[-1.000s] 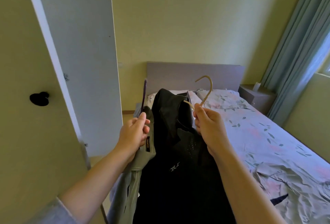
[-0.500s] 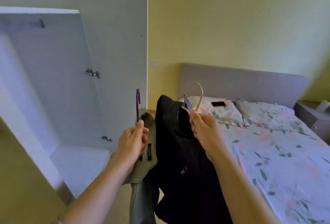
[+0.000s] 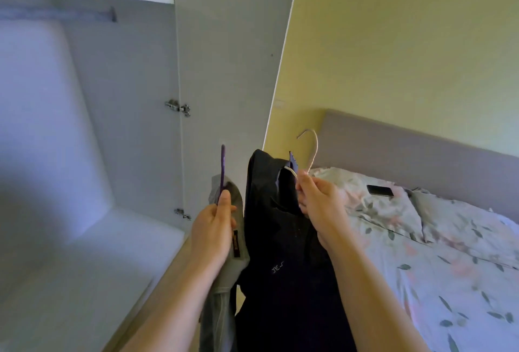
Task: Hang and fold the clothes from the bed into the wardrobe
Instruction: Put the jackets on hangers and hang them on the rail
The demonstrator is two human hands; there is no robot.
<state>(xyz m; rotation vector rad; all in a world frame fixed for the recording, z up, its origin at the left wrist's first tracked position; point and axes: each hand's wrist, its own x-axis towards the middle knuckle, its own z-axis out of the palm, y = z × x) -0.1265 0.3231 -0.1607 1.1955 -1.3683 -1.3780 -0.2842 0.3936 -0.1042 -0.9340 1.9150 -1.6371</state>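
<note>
Two hangers held up before the open wardrobe [image 3: 118,116]
Left hand [image 3: 213,228] grips purple hanger [image 3: 222,172] with grey garment [image 3: 236,256]; right hand [image 3: 323,205] pinches pale hanger [image 3: 312,152] carrying what looks like a black jacket [image 3: 280,253]

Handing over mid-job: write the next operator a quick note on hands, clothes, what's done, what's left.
Left hand grips the purple hanger carrying the grey garment.
Right hand pinches the beige hanger carrying the black jacket.
Both hang in front of the open wardrobe.
Done: two garments on hangers.
Left: hook both onto the rail; neither is on it yet.
</note>
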